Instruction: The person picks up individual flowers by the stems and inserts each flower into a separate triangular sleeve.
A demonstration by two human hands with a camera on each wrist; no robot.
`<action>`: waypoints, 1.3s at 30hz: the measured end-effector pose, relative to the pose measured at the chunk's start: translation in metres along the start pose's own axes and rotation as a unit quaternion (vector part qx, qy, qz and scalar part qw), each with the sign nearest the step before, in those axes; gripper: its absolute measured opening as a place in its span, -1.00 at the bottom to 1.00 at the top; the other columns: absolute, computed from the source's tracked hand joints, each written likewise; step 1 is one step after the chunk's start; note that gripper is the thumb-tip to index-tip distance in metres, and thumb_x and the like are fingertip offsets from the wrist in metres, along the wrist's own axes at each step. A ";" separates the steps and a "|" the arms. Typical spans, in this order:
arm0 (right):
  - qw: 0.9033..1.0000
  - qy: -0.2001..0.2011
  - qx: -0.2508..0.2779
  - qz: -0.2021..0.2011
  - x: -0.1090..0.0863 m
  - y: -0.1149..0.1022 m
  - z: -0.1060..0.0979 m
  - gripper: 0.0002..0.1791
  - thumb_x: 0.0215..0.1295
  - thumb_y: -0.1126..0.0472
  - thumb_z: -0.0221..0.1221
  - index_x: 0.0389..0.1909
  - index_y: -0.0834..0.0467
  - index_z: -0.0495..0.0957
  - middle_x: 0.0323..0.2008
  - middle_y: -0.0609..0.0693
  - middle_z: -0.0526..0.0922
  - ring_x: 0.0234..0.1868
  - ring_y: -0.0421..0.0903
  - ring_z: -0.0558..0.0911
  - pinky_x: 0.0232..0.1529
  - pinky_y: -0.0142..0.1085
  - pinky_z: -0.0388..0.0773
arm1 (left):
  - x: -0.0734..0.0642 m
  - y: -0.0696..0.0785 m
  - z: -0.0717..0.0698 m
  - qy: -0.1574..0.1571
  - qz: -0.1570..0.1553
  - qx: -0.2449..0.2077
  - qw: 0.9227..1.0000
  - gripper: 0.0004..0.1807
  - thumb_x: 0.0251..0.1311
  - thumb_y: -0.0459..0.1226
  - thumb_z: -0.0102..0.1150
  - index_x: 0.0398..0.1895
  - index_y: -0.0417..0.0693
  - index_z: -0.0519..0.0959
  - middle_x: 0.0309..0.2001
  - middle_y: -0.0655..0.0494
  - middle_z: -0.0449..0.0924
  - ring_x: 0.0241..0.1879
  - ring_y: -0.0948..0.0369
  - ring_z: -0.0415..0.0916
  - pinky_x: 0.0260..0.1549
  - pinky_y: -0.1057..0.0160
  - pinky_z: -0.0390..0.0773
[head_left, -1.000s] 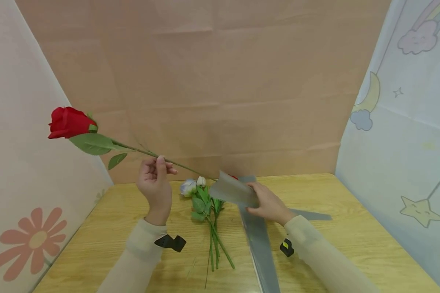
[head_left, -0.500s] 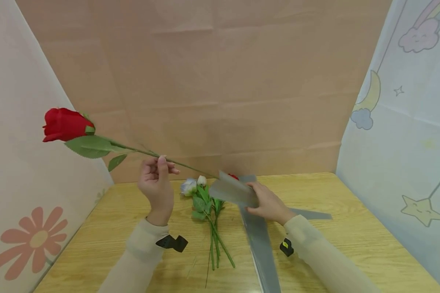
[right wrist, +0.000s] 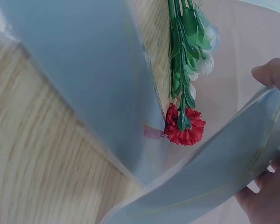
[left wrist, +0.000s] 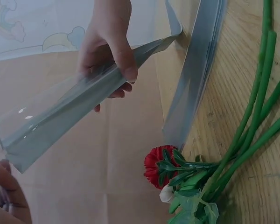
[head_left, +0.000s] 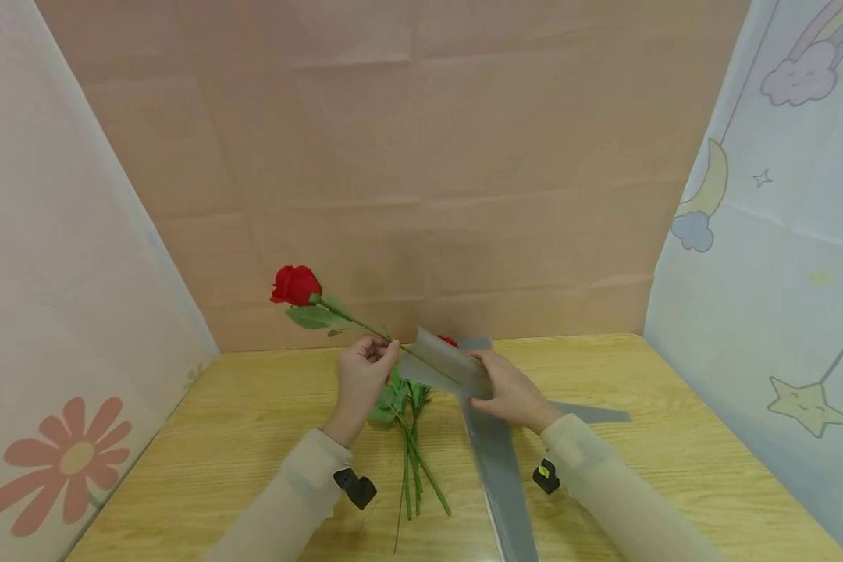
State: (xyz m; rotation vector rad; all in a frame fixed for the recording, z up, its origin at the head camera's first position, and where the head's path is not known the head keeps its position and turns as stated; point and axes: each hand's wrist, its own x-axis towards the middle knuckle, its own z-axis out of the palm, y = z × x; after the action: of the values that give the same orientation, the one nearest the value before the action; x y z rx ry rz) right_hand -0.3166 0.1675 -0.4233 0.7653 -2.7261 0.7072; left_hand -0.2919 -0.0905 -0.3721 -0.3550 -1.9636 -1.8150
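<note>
Compared with half a second ago, the red rose point(head_left: 295, 286) is shifted lower and to the right together with the left hand point(head_left: 363, 378), and its stem point(head_left: 351, 318) is brought further along the translucent sleeve point(head_left: 449, 361), which is kept in nearly the same place. The stem is pinched between the thumb and curled fingers of the left hand, near the sleeve's flared mouth. The sleeve is gripped by the right hand point(head_left: 513, 392), thumb on one side and fingers on the other, and is held tilted above the table point(head_left: 204, 468). Since the stem is seen as a faint line through the film, the step in hand is judged to be the feeding of the rose, stem first, into the sleeve; the bloom is well outside. For the next move, a push along the sleeve's slant seems to be called for, with the leaves point(head_left: 311, 317) kept from being snagged at the mouth
</note>
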 end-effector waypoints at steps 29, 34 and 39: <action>1.000 0.000 -0.007 0.005 -0.003 0.004 0.002 -0.18 0.10 0.03 0.38 0.34 0.17 0.25 0.22 0.11 0.45 0.19 0.08 0.47 0.17 0.03 0.44 | 0.012 0.006 -0.006 -0.029 -0.128 -0.015 0.991 -0.68 0.25 -0.14 0.25 -0.40 -0.28 0.66 -0.53 -0.04 0.62 -0.70 0.29 0.49 -0.63 0.33 0.60; 1.000 0.003 -0.009 0.010 -0.002 0.004 0.001 -0.16 0.10 0.02 0.38 0.35 0.20 0.25 0.23 0.13 0.45 0.19 0.09 0.48 0.17 0.03 0.44 | 0.010 0.011 -0.004 -0.031 -0.114 -0.038 0.992 -0.62 0.37 -0.15 0.10 -0.27 -0.37 0.64 -0.51 0.13 0.60 -0.68 0.31 0.49 -0.63 0.35 0.59; 1.000 0.001 0.003 0.015 -0.002 0.003 0.000 -0.17 0.10 0.03 0.38 0.35 0.18 0.25 0.23 0.12 0.44 0.20 0.09 0.47 0.17 0.05 0.43 | 0.009 0.011 -0.001 0.015 -0.115 -0.056 0.992 -0.65 0.23 -0.18 0.28 -0.30 -0.40 0.63 -0.58 0.13 0.60 -0.71 0.30 0.50 -0.63 0.34 0.59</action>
State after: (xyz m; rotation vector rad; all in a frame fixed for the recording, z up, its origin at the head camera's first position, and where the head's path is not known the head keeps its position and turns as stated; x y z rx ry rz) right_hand -0.3167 0.1705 -0.4246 0.7262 -2.7410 0.7219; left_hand -0.2939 -0.0917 -0.3581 -0.1399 -1.9534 -2.0673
